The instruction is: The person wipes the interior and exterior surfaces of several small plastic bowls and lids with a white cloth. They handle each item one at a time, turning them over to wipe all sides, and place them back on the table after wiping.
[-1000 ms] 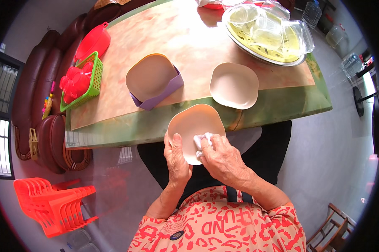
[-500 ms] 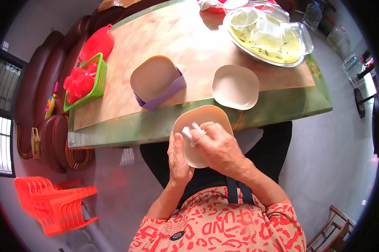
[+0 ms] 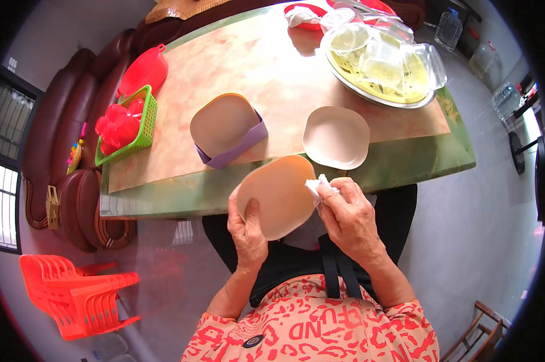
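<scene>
A beige rounded-square plate [image 3: 278, 196] is tilted over my lap, just off the table's near edge. My left hand [image 3: 248, 232] grips its left side, the thumb lying on the inner face. In my right hand [image 3: 348, 214] a crumpled white tissue [image 3: 318, 188] is pinched at the plate's right rim. A second beige plate [image 3: 336, 137] lies on the table beyond my right hand. To its left, similar plates [image 3: 224, 123] sit in a purple holder [image 3: 236, 148].
A green basket [image 3: 144, 130] with red cups [image 3: 120, 127] and a red basin [image 3: 145, 69] stand at the table's left. Far right, a metal bowl [image 3: 399, 104] holds clear plastic containers [image 3: 384, 63] over yellowish liquid. Stacked red chairs [image 3: 73, 295] stand on the floor at left.
My right hand with the tissue has moved from inside the plate to its right rim. The plate has tilted and shifted slightly left in my left hand.
</scene>
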`<action>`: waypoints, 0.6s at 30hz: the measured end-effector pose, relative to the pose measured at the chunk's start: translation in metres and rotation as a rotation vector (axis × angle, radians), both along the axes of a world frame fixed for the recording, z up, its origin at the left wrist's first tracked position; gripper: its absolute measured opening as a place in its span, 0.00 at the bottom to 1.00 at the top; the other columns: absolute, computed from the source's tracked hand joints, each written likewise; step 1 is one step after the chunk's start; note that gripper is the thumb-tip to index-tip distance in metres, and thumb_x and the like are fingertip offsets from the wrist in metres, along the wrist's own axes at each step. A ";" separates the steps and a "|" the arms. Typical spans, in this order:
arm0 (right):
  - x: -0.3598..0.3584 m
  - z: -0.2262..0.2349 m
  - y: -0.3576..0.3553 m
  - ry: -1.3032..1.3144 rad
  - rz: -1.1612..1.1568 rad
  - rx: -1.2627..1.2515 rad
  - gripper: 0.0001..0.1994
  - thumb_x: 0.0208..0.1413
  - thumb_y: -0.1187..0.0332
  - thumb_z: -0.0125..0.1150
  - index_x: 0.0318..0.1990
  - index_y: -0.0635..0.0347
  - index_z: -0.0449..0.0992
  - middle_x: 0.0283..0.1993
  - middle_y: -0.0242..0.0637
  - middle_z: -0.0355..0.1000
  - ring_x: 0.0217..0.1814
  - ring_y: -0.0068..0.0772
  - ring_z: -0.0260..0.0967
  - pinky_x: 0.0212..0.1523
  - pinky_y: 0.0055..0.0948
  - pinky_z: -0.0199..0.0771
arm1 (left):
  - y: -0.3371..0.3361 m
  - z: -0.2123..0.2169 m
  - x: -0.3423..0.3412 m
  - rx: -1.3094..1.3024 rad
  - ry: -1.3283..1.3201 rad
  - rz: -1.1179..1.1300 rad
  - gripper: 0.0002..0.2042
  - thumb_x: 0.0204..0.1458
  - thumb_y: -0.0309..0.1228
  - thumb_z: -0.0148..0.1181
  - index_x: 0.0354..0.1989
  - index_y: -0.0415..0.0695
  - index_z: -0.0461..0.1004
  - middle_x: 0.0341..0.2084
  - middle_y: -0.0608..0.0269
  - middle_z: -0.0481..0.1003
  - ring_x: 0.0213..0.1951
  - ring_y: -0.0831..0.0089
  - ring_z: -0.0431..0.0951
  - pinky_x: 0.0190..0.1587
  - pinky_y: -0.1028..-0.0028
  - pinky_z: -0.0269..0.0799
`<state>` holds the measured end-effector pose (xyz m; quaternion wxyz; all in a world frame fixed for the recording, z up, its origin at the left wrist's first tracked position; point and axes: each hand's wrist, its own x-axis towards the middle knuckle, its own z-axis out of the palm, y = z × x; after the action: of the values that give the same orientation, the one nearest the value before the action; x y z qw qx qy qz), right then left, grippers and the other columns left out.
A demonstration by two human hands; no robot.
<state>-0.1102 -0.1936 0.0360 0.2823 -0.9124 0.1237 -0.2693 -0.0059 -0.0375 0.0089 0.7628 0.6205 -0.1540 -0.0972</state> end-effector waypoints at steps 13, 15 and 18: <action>0.010 -0.016 -0.005 0.007 0.022 0.493 0.04 0.49 0.74 0.63 0.32 0.64 0.77 0.27 0.42 0.69 0.24 0.34 0.68 0.26 0.30 0.67 | 0.017 0.003 -0.003 -0.026 -0.049 -0.120 0.18 0.60 0.37 0.56 0.55 0.42 0.69 0.42 0.67 0.73 0.44 0.78 0.70 0.48 0.77 0.67; 0.019 -0.008 -0.001 -0.086 0.029 0.435 0.04 0.48 0.75 0.63 0.32 0.65 0.77 0.27 0.42 0.70 0.26 0.35 0.69 0.26 0.30 0.68 | 0.016 0.017 0.004 0.041 -0.274 -0.011 0.17 0.57 0.32 0.61 0.53 0.42 0.70 0.40 0.64 0.74 0.42 0.74 0.73 0.43 0.75 0.70; 0.030 -0.006 0.000 -0.201 0.045 0.298 0.06 0.46 0.77 0.64 0.34 0.65 0.77 0.30 0.43 0.71 0.29 0.40 0.71 0.27 0.32 0.70 | 0.038 0.027 0.025 0.396 -0.887 0.240 0.14 0.52 0.21 0.62 0.48 0.43 0.73 0.40 0.61 0.73 0.39 0.74 0.74 0.38 0.77 0.70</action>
<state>-0.0800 -0.1933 0.0305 0.4311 -0.8315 0.1129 -0.3315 0.0194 0.0002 0.0364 0.4972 0.7483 -0.3696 0.2370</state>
